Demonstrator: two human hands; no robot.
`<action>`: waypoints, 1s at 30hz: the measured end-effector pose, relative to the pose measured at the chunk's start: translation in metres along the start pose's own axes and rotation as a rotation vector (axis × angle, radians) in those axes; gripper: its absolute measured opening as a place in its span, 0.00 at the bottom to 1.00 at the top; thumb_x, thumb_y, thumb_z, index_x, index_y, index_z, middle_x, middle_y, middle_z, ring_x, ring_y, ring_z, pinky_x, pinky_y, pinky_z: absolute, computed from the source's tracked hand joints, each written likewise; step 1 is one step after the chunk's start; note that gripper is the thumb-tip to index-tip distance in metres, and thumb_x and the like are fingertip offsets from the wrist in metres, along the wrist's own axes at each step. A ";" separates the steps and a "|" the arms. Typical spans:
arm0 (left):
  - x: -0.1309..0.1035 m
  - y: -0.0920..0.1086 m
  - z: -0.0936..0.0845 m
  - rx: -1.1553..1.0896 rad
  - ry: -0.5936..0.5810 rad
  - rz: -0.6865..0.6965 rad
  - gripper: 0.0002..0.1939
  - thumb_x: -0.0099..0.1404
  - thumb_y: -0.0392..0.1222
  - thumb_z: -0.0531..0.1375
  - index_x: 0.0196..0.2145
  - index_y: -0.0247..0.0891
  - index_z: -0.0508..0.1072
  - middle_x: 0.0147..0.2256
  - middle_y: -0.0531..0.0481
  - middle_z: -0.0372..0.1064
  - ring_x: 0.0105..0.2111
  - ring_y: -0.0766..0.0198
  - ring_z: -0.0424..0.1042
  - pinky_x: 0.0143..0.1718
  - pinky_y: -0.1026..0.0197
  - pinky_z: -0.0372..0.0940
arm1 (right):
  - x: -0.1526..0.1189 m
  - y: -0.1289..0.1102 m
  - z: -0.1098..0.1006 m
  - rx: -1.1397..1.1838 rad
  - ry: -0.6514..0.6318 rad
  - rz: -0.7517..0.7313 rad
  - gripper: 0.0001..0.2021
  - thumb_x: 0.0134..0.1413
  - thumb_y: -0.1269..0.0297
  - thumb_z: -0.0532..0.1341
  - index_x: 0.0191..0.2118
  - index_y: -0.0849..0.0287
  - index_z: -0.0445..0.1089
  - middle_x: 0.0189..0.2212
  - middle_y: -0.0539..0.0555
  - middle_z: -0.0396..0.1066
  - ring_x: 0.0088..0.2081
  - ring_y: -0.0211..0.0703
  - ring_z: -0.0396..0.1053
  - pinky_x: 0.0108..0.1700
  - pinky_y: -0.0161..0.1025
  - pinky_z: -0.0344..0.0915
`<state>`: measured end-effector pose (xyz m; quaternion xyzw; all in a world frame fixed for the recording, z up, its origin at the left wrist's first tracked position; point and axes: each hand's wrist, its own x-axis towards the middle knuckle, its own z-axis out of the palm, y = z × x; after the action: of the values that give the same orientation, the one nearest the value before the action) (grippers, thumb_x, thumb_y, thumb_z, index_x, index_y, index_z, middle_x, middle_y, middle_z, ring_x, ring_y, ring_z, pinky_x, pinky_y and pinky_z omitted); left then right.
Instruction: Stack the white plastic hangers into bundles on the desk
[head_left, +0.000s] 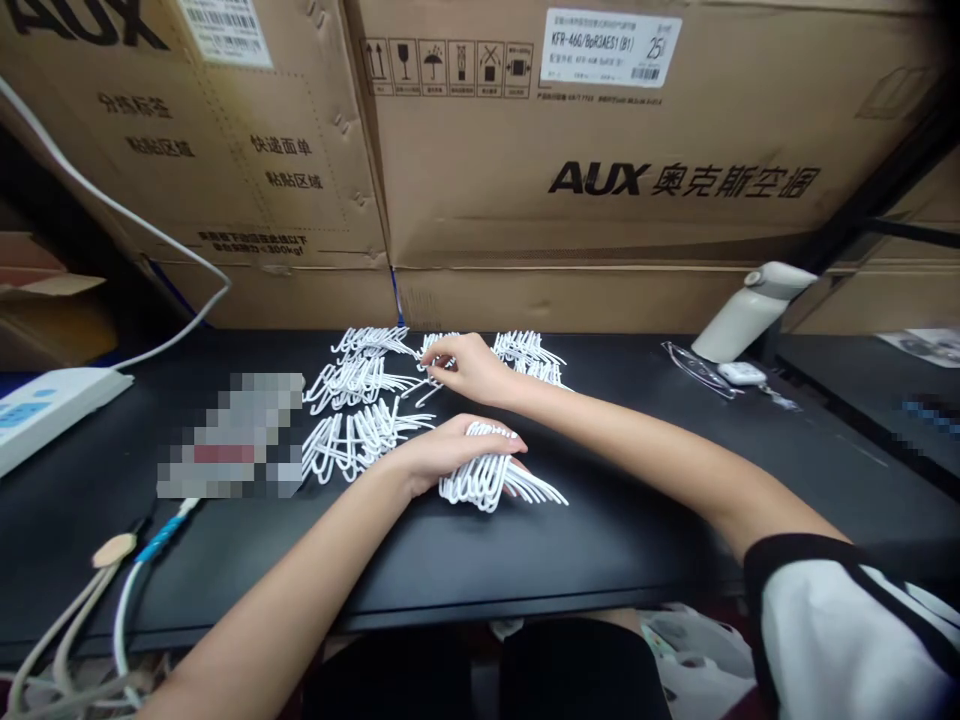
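Note:
My left hand (442,450) is wrapped round a bundle of white bent hooks (480,482) above the front middle of the black table (600,550). The hooks' straight ends fan out to the right. Beyond it, my right hand (469,368) pinches thumb and fingers at a white hook (421,392) by the back middle pile, which it partly hides. Left of my hands, several rows of white hooks (356,440) lie on the table. Another pile of hooks (529,352) lies behind my right wrist.
Large cardboard boxes (480,200) stand along the back. At the right, a white bottle (746,315) leans near a small white object (741,374). A blurred-out object (240,430), a power strip (56,405) and cables (124,600) are at the left.

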<state>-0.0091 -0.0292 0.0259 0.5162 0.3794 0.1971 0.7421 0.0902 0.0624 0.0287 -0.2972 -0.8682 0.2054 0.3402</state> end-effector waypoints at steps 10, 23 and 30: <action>0.002 0.000 0.003 0.040 0.061 -0.020 0.16 0.51 0.47 0.68 0.35 0.33 0.78 0.31 0.43 0.78 0.31 0.57 0.77 0.35 0.59 0.69 | -0.033 -0.005 -0.037 0.452 0.255 0.087 0.06 0.45 0.67 0.67 0.30 0.60 0.70 0.29 0.52 0.75 0.33 0.42 0.73 0.37 0.40 0.70; 0.011 0.008 -0.003 -0.205 0.628 0.258 0.12 0.54 0.44 0.65 0.34 0.33 0.75 0.25 0.47 0.75 0.26 0.58 0.77 0.25 0.63 0.69 | -0.079 0.002 -0.097 0.721 0.494 0.328 0.11 0.33 0.65 0.74 0.24 0.59 0.72 0.27 0.52 0.76 0.30 0.39 0.73 0.33 0.37 0.69; 0.011 0.008 -0.006 -0.308 0.705 0.274 0.10 0.56 0.41 0.64 0.35 0.33 0.74 0.24 0.47 0.74 0.26 0.58 0.77 0.22 0.65 0.69 | -0.082 0.019 -0.099 0.888 0.366 0.543 0.11 0.34 0.67 0.74 0.25 0.59 0.72 0.26 0.50 0.75 0.31 0.36 0.74 0.30 0.31 0.67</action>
<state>-0.0059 -0.0146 0.0285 0.3456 0.5044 0.5135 0.6020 0.2163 0.0375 0.0473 -0.3692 -0.5172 0.5772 0.5129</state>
